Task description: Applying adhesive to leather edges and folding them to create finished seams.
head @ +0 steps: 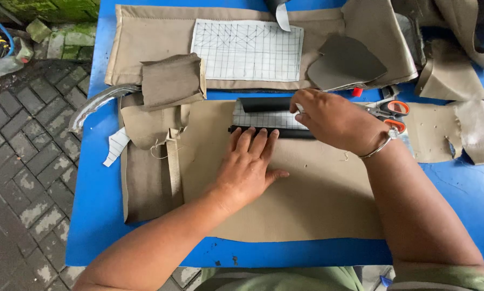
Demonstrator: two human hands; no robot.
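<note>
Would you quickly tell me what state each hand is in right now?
Left hand: open, pressed flat on the tan fabric, fingertips at the black strip.
Right hand: fingers curled over the gridded piece; whether it grips cannot be told.

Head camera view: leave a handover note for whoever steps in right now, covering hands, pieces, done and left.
Left hand: flat, palm down on the large tan fabric sheet, fingertips at the black-edged gridded strip.
Right hand: pressing on that strip's right end.
Orange-handled scissors lie beside the right hand on the blue table.
Done: strip laid on the sheet.
Left: no sign yet that it is fastened.
</note>
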